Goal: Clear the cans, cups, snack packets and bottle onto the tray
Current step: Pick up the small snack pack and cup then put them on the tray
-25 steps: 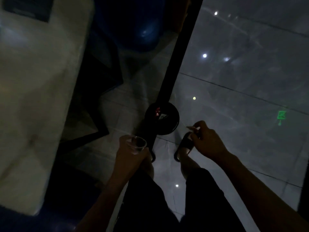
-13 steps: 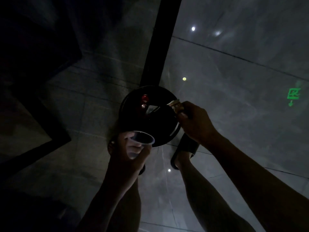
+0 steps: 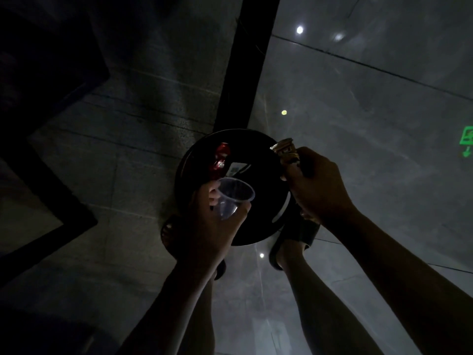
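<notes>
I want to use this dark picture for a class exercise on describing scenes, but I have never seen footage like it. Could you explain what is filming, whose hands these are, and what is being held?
No machine here: a person wears one wide-angle camera on the head, looking down at their own arms, sandalled feet and the tiled floor. A round black tray lies on the floor. On it sits a crushed red can and something pale I cannot identify. The left hand grips a clear plastic cup above the tray. The right hand holds a snack packet at the tray's far right edge. Neither is set down yet.
</notes>
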Available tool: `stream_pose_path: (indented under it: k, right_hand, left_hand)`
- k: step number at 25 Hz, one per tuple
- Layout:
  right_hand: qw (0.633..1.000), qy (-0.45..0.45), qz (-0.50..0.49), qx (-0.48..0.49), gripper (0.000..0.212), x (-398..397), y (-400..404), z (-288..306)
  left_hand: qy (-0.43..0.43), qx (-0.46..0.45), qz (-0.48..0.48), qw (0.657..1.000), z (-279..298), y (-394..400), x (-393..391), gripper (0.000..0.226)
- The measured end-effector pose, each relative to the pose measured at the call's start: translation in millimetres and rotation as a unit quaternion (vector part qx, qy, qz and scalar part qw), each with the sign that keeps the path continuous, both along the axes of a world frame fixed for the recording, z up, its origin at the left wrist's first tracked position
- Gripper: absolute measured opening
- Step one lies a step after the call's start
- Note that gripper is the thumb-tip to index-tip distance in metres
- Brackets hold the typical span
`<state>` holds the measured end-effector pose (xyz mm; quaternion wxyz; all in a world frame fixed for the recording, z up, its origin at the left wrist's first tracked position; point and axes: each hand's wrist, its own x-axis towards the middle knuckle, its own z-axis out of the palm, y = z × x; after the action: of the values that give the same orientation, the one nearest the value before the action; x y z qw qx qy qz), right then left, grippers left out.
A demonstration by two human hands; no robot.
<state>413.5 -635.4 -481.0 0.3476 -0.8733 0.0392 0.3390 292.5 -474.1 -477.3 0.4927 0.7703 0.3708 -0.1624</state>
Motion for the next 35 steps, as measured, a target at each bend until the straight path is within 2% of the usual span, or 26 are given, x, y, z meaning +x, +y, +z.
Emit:
stream_pose_path:
  k: [4,8,12,16,18,20,22,25,27,30,32,35]
  right_hand:
    - [0.999,-0.015,-0.027,0.021,0.013,-4.1,1.6,-2.3]
    - [1.0,-0.017,-0.019,0.013,0.01,-5.7,0.0,-6.0]
    - [1.0,-0.012,-0.008,0.004,0.009,-5.2,0.6,-6.4]
    - [1.0,-0.021,0.013,-0.017,0.008,-2.7,3.2,-4.6]
    - [0.999,-0.019,0.002,-0.031,0.008,-1.5,5.2,-3.8]
    - [0.998,-0.027,0.008,-0.05,0.008,-1.4,5.9,-1.7]
    - [0.997,-0.04,0.038,-0.049,0.008,-4.9,8.2,-0.2]
    - [0.988,-0.03,0.147,-0.039,0.013,-13.0,21.0,-5.7]
    - [0.982,0.007,0.187,-0.03,0.026,-17.6,33.5,-21.7]
    - [0.971,0.063,0.215,-0.078,0.033,-20.0,45.5,-56.4]
    - [0.946,0.089,0.278,-0.141,0.032,-23.6,52.3,-78.0]
    - [0.932,0.058,0.325,-0.149,0.033,-29.8,66.6,-89.3]
  left_hand:
    - [0.021,-0.037,0.025,0.999,-46.9,-9.1,15.3,0.061]
    - [0.048,0.035,0.037,0.998,-70.6,-2.8,23.5,0.09]
    - [0.056,0.037,-0.009,0.998,-52.7,3.9,20.0,0.096]
    - [-0.045,0.164,-0.111,0.979,-9.2,25.0,0.8,0.085]
    - [-0.053,0.21,-0.167,0.962,-1.0,38.7,-9.3,0.105]
    - [0.004,0.191,-0.207,0.959,-1.6,46.6,-16.4,0.129]
    - [0.032,0.166,-0.259,0.951,-5.2,49.0,-23.7,0.136]
    - [0.009,0.182,-0.309,0.934,-10.8,47.1,-29.3,0.118]
    - [0.025,0.182,-0.307,0.934,-14.2,46.5,-30.2,0.12]
    - [0.025,0.176,-0.319,0.931,-18.9,48.8,-31.2,0.128]
    - [0.017,0.177,-0.343,0.922,-20.7,53.9,-33.8,0.136]
    - [0.027,0.195,-0.376,0.905,-21.4,57.6,-36.2,0.139]
